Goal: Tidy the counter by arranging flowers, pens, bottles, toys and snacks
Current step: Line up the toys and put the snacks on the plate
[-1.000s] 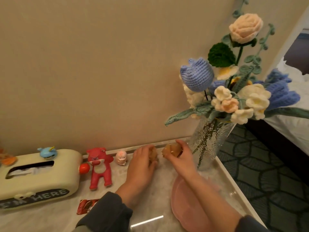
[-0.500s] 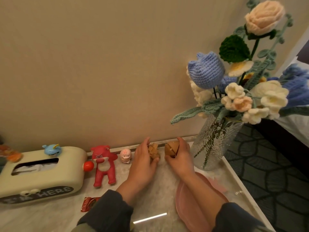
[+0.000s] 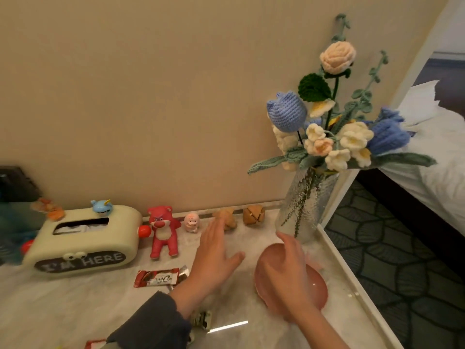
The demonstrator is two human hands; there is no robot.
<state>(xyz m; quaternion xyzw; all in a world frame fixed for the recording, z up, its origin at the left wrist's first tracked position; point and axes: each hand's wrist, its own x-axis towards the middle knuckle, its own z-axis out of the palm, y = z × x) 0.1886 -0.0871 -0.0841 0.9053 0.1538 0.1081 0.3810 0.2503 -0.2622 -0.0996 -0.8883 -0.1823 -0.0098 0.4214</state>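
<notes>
The person's left hand (image 3: 214,260) hovers flat over the marble counter (image 3: 75,311), fingers straight and spread, holding nothing; its fingertips are near the left of two wooden puzzle balls (image 3: 226,221), and whether they touch it is unclear. The right hand (image 3: 284,270) is also open and empty, palm down above a pink plate (image 3: 318,288) near the counter's right edge. The second puzzle ball (image 3: 253,216) sits just beside the first, close to the wall. Leftward along that wall stand a small pink pig figure (image 3: 191,222) and a red bear (image 3: 163,230), then a cream tissue box (image 3: 83,238) with a blue whale toy (image 3: 101,206) on top. A glass vase (image 3: 305,205) of crocheted flowers (image 3: 334,127) stands upright in the back right corner, just beside the plate. A red snack wrapper (image 3: 159,277) lies flat in front of the bear, and another small packet (image 3: 201,321) lies by the left sleeve. The toys appear lined up and the flowers placed, so the toy step looks finished and the loose snacks seem next. Picking one up probably calls for a fingertip pinch at a wrapper's edge, since it lies flat on slick stone, and the plate is the likely place to gather them.
</notes>
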